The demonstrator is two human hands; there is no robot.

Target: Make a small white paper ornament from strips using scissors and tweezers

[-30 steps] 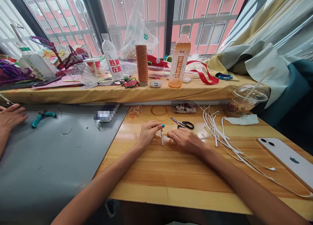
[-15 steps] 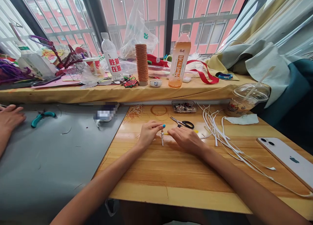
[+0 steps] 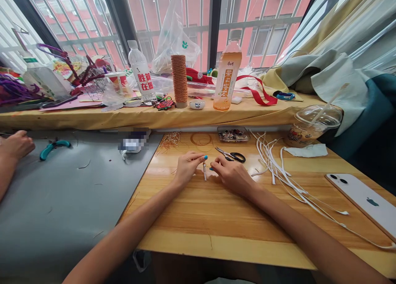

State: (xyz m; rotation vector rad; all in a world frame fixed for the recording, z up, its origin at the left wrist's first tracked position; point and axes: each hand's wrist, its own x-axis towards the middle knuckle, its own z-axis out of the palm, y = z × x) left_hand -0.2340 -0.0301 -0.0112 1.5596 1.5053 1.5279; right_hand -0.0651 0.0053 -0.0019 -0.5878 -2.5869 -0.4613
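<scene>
Above the wooden table, my left hand (image 3: pixel 189 167) is closed in a pinch on the top of a short white cord piece (image 3: pixel 204 173). The piece hangs upright below the thumb, with a little brown thread around its upper part. Just to its right, my right hand (image 3: pixel 231 173) is closed with its fingertips pressed together, close to the cord piece but apart from the left hand. What those fingertips hold is too small to make out. Black-handled scissors (image 3: pixel 232 155) lie just beyond my right hand.
Long white cords (image 3: pixel 278 168) spread over the table's right side, near a phone (image 3: pixel 365 201) and a lidded drink cup (image 3: pixel 305 131). A bead box (image 3: pixel 233 134) and a wire coil (image 3: pixel 201 139) lie behind. Teal pliers (image 3: pixel 54 149) and another person's hand (image 3: pixel 18 146) are at left.
My right hand's fingers have curled in and shifted slightly; the yellow strip seen beside them is mostly gone from view. My left hand stays nearly still. The other person's hand has turned and closed.
</scene>
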